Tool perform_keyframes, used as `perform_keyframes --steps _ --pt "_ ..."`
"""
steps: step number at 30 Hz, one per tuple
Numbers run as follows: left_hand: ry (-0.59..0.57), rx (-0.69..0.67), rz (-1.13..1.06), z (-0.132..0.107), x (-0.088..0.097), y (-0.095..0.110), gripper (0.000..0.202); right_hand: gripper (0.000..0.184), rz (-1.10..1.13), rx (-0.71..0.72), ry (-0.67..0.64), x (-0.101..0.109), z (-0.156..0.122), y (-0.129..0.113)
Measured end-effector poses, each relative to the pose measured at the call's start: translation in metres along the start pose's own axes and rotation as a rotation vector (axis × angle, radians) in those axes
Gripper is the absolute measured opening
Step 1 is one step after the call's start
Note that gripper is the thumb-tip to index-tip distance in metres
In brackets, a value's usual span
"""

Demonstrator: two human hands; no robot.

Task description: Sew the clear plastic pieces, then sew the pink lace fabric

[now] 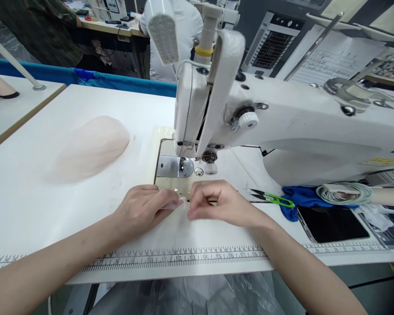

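Counted from left to right, there are two other people, one in a patterned top (46, 33) and one in white (187, 19); one pale pink fabric piece (98, 146); one sewing machine (282, 105); one pair of green-handled snips (272, 198); one blue cloth (305, 197); one dark-screened device (335, 224); and one pale green coil (344, 189).

The white table (52, 214) carries the fabric piece flat on its left, the machine at centre and right, and a printed ruler strip (190, 259) along the near edge. The snips lie right of the machine's needle, their handles by the cloth; the device lies on the near side of the coil. A blue band (128, 83) borders the far left edge. At the far right stand a grey cooler unit (272, 41) and a handwritten sheet (335, 57).

The left hand (144, 208) is closed, pinching a small whitish scrap (181, 201) on the near side of the needle plate (174, 166). The right hand (219, 203), just right of it, has curled fingers, thumb near the index; whether it grips anything, I cannot tell.
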State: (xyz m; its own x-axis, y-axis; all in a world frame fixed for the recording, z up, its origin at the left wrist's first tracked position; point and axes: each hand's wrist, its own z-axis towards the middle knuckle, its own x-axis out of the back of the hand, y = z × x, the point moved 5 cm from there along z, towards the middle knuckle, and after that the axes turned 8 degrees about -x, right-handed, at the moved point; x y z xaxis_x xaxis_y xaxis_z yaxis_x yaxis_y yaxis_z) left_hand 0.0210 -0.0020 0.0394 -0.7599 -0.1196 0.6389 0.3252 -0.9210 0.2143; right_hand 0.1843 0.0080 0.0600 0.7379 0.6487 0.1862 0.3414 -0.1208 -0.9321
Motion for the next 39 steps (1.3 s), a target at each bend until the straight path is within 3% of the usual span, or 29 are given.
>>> perform_keyframes --steps 3,5,7,11,13,21,27,39 --pt "0.012 0.073 0.002 0.001 0.0 -0.005 0.007 0.017 -0.161 -0.142 -0.502 -0.017 -0.021 -0.007" --pt "0.024 0.137 0.003 0.002 0.001 -0.008 0.008 0.022 -0.278 -0.267 -0.604 -0.019 -0.032 -0.006" --pt "0.028 0.188 0.004 0.003 0.001 -0.009 0.01 0.023 -0.339 -0.305 -0.417 -0.014 -0.03 -0.006" --pt "0.028 0.223 0.011 0.004 0.001 -0.008 0.012 0.027 -0.256 -0.261 0.218 0.002 -0.016 -0.006" --pt "0.023 0.228 0.006 0.004 0.001 -0.007 0.012 0.037 -0.22 -0.245 0.364 0.001 -0.011 -0.002" --pt "0.017 0.215 -0.019 0.005 0.0 -0.006 0.015 0.015 -0.084 -0.105 0.401 -0.004 -0.002 0.012" --pt "-0.012 0.262 -0.015 0.003 0.001 -0.008 0.016 0.02 -0.287 0.074 0.465 -0.003 -0.005 0.001" --pt "-0.011 0.284 -0.046 0.002 -0.001 -0.009 0.019 0.017 -0.403 0.099 0.444 -0.006 -0.006 -0.005"
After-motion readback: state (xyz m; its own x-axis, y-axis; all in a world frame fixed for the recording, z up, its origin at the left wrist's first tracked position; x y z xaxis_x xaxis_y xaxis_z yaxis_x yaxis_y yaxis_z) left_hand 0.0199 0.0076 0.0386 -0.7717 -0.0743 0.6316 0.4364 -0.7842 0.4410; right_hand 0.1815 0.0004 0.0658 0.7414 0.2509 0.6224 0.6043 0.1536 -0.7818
